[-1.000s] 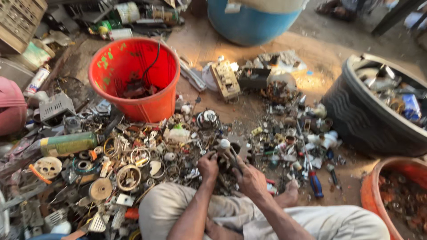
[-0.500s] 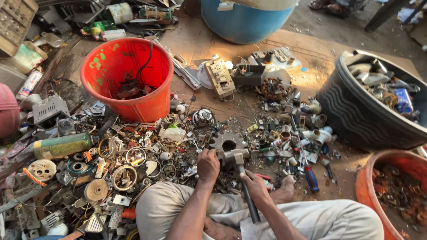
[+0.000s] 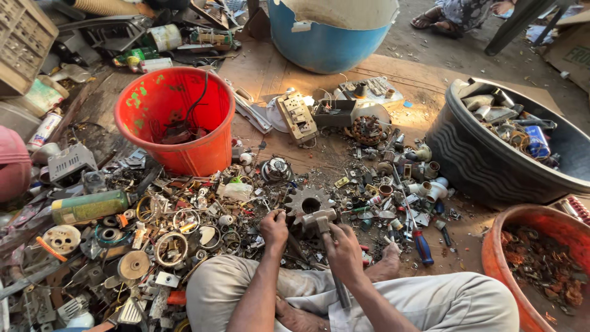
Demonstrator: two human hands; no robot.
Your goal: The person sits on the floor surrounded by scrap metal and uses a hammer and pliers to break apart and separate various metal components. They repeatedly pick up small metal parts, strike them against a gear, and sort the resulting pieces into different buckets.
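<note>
fingers of the left hand are curling shut on something small just left of the toothed gear, though what they are pinching is hiding under the knuckles. going from the gear's far left, a green cylinder is lying among rings and discs, and up-left of the gear a red bucket is standing upright with dark cables inside. the gear itself is lying flat on the scrap-covered ground, and a hammer is resting its head against the gear's lower edge. the right hand is gripping the hammer's handle, fingers closed round it. right of the gear a blue-handled screwdriver is lying, and farther right a black tub is holding sorted pieces. judging by the heaps, most sorting is remaining.
</note>
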